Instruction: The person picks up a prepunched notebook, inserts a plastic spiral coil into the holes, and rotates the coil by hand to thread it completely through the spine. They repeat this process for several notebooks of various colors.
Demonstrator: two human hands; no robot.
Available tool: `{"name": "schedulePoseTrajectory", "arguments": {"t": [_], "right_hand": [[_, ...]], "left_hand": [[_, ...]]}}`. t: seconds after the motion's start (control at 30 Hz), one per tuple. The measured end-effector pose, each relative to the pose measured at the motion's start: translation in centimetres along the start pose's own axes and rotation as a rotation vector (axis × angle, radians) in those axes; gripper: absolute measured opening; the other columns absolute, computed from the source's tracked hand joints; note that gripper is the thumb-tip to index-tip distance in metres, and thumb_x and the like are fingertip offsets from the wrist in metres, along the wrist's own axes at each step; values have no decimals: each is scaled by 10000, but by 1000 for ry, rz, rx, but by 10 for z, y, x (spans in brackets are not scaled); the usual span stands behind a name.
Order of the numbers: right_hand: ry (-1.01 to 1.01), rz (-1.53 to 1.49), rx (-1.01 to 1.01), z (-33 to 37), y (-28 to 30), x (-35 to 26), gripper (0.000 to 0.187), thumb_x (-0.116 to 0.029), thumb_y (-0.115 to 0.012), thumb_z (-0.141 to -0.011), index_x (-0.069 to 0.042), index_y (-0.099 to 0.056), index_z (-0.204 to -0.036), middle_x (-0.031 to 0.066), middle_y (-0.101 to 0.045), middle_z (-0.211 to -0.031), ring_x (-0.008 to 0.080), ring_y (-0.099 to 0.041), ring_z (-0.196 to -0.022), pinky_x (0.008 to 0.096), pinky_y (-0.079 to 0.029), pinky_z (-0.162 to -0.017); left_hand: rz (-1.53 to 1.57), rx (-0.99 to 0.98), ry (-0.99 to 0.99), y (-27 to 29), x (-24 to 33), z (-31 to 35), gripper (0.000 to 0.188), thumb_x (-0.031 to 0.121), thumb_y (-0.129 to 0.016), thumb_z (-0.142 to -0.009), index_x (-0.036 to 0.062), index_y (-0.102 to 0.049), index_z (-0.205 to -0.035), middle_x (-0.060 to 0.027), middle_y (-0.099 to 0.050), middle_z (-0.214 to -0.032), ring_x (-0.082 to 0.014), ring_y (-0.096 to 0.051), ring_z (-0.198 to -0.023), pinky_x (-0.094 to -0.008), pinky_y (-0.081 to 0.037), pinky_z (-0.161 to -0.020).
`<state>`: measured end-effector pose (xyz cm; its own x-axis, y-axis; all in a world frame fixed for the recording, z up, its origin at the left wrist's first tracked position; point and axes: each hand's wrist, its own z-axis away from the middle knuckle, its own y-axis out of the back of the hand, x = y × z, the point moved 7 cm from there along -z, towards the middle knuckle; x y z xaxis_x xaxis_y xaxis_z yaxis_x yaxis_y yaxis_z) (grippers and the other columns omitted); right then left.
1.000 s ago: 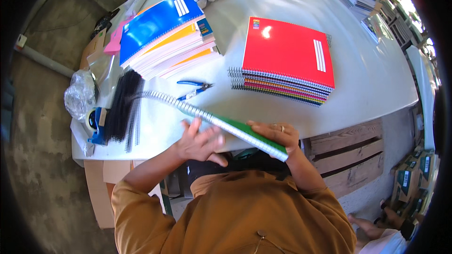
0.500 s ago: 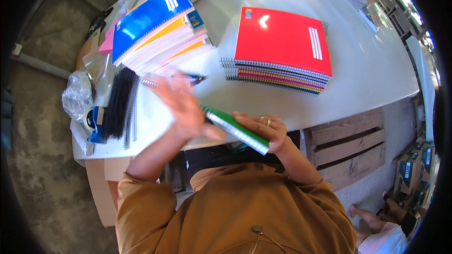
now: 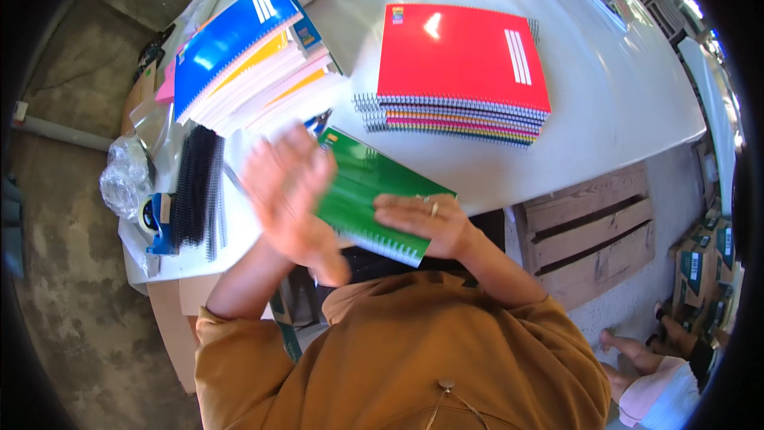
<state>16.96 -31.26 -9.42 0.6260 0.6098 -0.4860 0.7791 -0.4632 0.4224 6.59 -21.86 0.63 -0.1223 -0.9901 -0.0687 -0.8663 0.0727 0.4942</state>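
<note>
A green notebook (image 3: 380,178) with a white spiral coil along its near edge lies tilted in front of me at the table's near edge. My right hand (image 3: 430,227), a ring on one finger, grips it at the right end with the fingers stretched across the cover. At its left end is my left hand (image 3: 288,199), blurred by motion, fingers extended and nothing in it. It overlaps the notebook's corner; whether it touches cannot be told. Just behind, partly hidden, lies a dark-handled tool (image 3: 320,121). Beyond the notebook stands a stack of spiral-bound notebooks, a red one (image 3: 461,52) on top.
On the white table (image 3: 609,111), a leaning pile of loose covers and pages has a blue cover (image 3: 231,40) on top. Black spiral coils (image 3: 199,187), a blue tape dispenser (image 3: 161,223) and crumpled plastic (image 3: 127,177) lie left. A wooden pallet (image 3: 589,227) and another person's legs (image 3: 641,354) are right.
The green notebook has turned from nearly edge-on to show its cover. My right hand has shifted left with it, and my left hand has moved slightly left, still spread.
</note>
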Motion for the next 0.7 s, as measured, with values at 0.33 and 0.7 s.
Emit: {"name": "schedulePoseTrajectory", "arguments": {"t": [0.33, 0.7], "right_hand": [[-390, -404, 264, -23, 20, 13, 300, -40, -619, -829, -25, -603, -1128, 127, -659, -1006, 158, -638, -777, 261, -490, -696], [-144, -85, 203, -24, 21, -2, 490, 56, -634, -681, -11, -571, -1162, 145, -598, -1150, 273, -606, -1025, 333, -500, -859]], "left_hand": [[-66, -80, 73, -35, -20, -14, 397, 446, -727, -636, 119, -504, -599, -3, -469, -581, -184, -469, -542, -278, -309, -460], [142, -192, -95, -45, 33, 69, 906, 731, -348, -800, -15, -342, -1314, -257, -201, -1441, -323, -213, -1348, -512, -165, -1072]]}}
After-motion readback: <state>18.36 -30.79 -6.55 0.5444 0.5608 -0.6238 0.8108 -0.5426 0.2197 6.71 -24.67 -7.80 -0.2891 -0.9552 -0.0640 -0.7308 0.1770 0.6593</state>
